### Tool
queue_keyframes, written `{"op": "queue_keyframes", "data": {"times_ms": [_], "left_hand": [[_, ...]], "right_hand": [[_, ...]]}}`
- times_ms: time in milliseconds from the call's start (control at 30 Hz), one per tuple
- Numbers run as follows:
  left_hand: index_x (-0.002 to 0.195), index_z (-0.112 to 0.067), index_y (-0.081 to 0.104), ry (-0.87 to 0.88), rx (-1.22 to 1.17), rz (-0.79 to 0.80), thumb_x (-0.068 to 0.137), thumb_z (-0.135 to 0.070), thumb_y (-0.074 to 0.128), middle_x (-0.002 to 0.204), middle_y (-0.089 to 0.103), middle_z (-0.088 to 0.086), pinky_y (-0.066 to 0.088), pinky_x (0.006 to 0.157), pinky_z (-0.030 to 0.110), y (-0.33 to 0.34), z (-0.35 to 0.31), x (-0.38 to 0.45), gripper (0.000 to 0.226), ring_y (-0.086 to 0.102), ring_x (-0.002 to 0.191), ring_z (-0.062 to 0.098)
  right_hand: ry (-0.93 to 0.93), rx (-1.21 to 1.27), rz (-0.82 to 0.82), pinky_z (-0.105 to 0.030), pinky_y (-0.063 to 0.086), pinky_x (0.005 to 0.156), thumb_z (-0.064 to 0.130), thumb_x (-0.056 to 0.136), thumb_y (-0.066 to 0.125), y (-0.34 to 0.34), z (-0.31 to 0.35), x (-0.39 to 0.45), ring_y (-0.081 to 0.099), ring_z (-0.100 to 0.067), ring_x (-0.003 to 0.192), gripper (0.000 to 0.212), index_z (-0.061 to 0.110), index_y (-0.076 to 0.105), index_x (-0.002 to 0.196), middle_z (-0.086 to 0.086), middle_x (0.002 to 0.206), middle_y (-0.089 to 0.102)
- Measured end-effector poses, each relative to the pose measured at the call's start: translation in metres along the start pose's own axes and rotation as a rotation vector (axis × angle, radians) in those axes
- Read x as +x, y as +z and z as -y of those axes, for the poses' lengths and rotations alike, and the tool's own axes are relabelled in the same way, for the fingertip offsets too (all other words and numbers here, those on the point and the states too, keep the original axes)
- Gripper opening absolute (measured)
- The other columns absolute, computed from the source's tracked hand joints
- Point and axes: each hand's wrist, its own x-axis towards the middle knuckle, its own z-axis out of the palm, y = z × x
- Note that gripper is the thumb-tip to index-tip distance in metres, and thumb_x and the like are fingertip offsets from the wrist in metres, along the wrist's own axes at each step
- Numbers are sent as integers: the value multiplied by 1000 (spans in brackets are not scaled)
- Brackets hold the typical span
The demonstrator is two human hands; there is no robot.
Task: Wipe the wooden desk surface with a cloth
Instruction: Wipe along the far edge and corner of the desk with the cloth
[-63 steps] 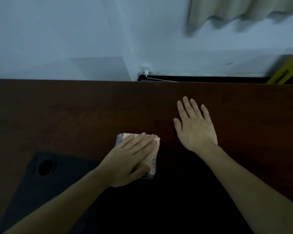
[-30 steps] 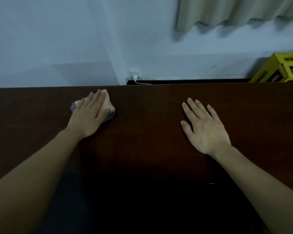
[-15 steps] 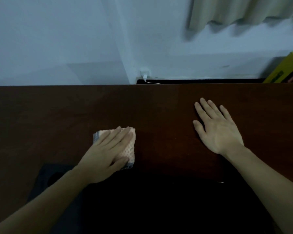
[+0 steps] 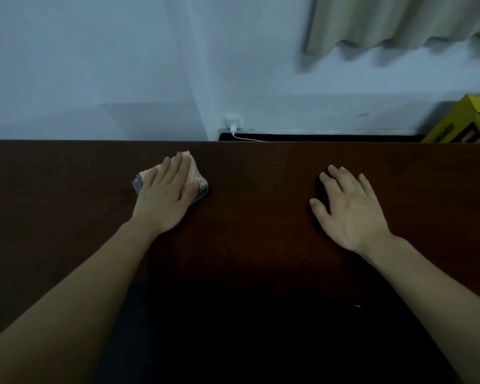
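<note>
The dark brown wooden desk (image 4: 255, 217) fills the middle of the head view. A small folded pink cloth (image 4: 195, 176) with a dark dotted edge lies near the desk's far edge, left of centre. My left hand (image 4: 165, 195) presses flat on the cloth with straight fingers and covers most of it. My right hand (image 4: 349, 209) rests palm down on the bare desk to the right, fingers spread, holding nothing.
A pale wall rises behind the desk, with a white plug and cable (image 4: 234, 128) at the far edge. A yellow box (image 4: 466, 123) stands at the far right. A beige curtain (image 4: 399, 20) hangs above. A dark chair seat (image 4: 139, 314) shows below the near edge.
My left hand slid the cloth away from me, from the near part of the desk up to its far edge. My right hand stayed flat in place.
</note>
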Motion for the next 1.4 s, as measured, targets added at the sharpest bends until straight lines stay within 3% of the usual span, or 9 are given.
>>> {"op": "queue_keyframes", "data": {"times_ms": [133, 333, 433, 600, 767, 967, 1133, 1233, 1400], "left_hand": [[161, -26, -9, 40, -29, 67, 96, -64, 1, 168, -14, -5, -7, 123, 37, -8, -9, -22, 76, -12, 154, 14], [157, -33, -19, 90, -80, 205, 92, -68, 3, 163, -29, -15, -8, 124, 37, -10, -24, -103, 77, -26, 150, 4], [156, -34, -20, 122, -39, 183, 100, -64, 12, 160, -32, -18, -9, 124, 35, -8, -7, -84, 72, -29, 148, 3], [161, -28, -10, 124, 34, 46, 102, -62, 10, 168, -13, -8, -5, 124, 38, -9, 29, 1, 71, -9, 155, 14], [162, -26, -5, 62, 40, 32, 103, -61, 13, 170, -6, -3, -6, 125, 39, -16, 46, 66, 71, -7, 156, 16], [162, -19, -2, 89, 29, 36, 106, -51, 20, 170, -5, 3, 0, 126, 43, -13, 19, 0, 68, -4, 156, 21], [161, -32, -3, 402, -50, 223, 105, -57, 23, 169, -11, -8, -7, 125, 36, -16, 1, -114, 66, -14, 154, 8], [160, -33, -10, 537, 60, 225, 105, -61, 17, 168, -17, -10, -12, 124, 34, -10, 21, -117, 68, -18, 153, 9], [161, -28, -5, 307, 67, 119, 99, -62, 10, 168, -10, -7, -4, 125, 37, -19, 72, -26, 72, -9, 155, 15]], "right_hand": [[-183, 55, -15, -42, -5, 126, 45, 107, 31, -4, 77, 27, -3, -18, 158, 63, 21, 16, 163, 1, 172, 7], [-256, 0, 117, -51, -9, 125, 47, 109, 18, 29, 161, 42, -18, -23, 156, 63, 24, -5, 163, -1, 171, -14], [-234, -29, 99, -53, -10, 125, 52, 107, 11, 38, 164, 39, -18, -21, 155, 64, 25, -6, 162, -1, 170, -15], [-219, -27, 70, -51, -12, 125, 57, 106, 12, 38, 163, 39, -17, -19, 156, 67, 27, -4, 163, 2, 170, -14], [-206, -24, 73, -49, -12, 125, 59, 105, 8, 37, 161, 39, -19, -17, 155, 67, 29, -6, 163, 4, 170, -16], [-207, -18, 51, -47, -11, 126, 56, 106, 10, 37, 163, 37, -15, -16, 156, 64, 29, -2, 164, 4, 171, -12], [-202, -30, 57, -46, -11, 126, 55, 106, 7, 36, 164, 36, -16, -15, 156, 64, 29, -4, 163, 3, 170, -13], [-194, -38, 58, -46, -12, 126, 55, 106, 5, 36, 164, 34, -18, -15, 155, 64, 28, -6, 163, 3, 170, -14], [-183, -37, 52, -46, -13, 125, 61, 104, 5, 38, 163, 38, -19, -13, 155, 67, 31, -6, 162, 6, 169, -16]]}}
